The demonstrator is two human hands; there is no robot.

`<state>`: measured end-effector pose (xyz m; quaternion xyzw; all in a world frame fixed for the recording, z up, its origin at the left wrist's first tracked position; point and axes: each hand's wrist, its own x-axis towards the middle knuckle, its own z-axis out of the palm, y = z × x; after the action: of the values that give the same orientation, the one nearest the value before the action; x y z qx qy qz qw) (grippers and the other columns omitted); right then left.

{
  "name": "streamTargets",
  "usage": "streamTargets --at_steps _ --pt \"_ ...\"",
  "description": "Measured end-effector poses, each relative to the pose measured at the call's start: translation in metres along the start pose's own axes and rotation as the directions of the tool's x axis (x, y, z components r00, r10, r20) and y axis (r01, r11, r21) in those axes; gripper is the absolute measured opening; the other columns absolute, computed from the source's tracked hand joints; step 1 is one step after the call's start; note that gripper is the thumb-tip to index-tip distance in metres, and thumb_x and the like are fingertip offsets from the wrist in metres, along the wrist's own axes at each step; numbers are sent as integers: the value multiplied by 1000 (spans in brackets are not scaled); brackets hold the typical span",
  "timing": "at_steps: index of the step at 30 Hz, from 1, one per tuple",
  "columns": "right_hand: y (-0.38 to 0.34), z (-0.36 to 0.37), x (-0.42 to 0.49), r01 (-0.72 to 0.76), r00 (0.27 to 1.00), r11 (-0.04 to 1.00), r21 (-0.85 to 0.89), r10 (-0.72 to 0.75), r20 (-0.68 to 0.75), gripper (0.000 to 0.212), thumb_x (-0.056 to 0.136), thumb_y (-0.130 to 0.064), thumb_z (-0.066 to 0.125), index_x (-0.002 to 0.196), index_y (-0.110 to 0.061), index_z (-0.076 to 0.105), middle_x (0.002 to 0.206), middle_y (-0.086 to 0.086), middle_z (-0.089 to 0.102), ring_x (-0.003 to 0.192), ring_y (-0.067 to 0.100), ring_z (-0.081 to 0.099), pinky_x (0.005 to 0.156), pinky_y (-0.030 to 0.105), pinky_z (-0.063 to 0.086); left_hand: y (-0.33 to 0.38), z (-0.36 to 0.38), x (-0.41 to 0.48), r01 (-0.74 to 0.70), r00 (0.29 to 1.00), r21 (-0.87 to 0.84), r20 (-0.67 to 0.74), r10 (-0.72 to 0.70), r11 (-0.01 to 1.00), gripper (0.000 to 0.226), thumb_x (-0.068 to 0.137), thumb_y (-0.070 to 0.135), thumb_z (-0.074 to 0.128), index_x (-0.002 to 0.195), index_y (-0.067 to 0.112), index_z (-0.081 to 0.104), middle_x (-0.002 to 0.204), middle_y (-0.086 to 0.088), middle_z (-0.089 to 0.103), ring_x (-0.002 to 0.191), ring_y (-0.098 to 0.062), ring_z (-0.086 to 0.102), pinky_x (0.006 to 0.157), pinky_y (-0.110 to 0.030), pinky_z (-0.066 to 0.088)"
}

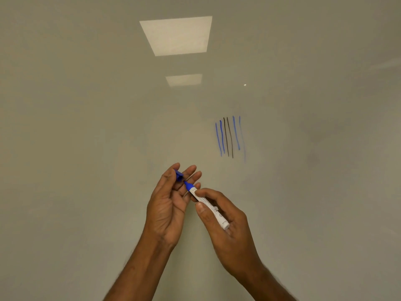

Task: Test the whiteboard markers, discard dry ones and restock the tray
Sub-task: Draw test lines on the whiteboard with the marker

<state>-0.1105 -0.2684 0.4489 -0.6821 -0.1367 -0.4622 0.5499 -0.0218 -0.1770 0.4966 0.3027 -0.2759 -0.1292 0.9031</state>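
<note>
A white-barrelled blue marker (209, 206) is uncapped, its blue tip pointing up and left toward the cap. My right hand (223, 224) grips its barrel between thumb and fingers. My left hand (171, 205) pinches the blue cap (179, 174) between thumb and fingertips, just above the tip. A small gap separates cap and tip. Both hands are in front of the whiteboard (86, 148). The tray is out of view.
Several vertical test strokes (230, 137), blue and black, mark the board up and to the right of my hands; the rightmost blue stroke is faint. Two ceiling-light reflections (176, 35) show on the upper board.
</note>
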Motion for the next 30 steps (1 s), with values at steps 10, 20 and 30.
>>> streamTargets --at_steps 10,20,30 --pt "10 17 -9 -15 999 999 28 16 -47 33 94 -34 56 121 -18 66 116 -10 69 112 11 64 95 24 52 -2 -14 -26 65 998 77 -16 -64 995 26 104 20 51 123 10 65 115 -26 72 108 -36 72 81 -40 63" --pt "30 44 -19 -68 997 998 9 68 -40 24 93 -33 55 112 -26 66 109 -8 68 106 9 64 87 15 51 -3 -44 -35 23 996 -8 -89 -24 1000 25 106 21 48 120 9 65 103 -25 72 103 -35 72 83 -41 62" --pt "48 79 -46 -150 989 984 95 150 7 16 89 -28 65 103 -21 66 89 -14 70 84 10 68 68 17 53 7 -105 -47 50 985 66 -166 -38 997 30 108 22 43 127 8 62 118 -24 71 111 -36 71 94 -48 59"
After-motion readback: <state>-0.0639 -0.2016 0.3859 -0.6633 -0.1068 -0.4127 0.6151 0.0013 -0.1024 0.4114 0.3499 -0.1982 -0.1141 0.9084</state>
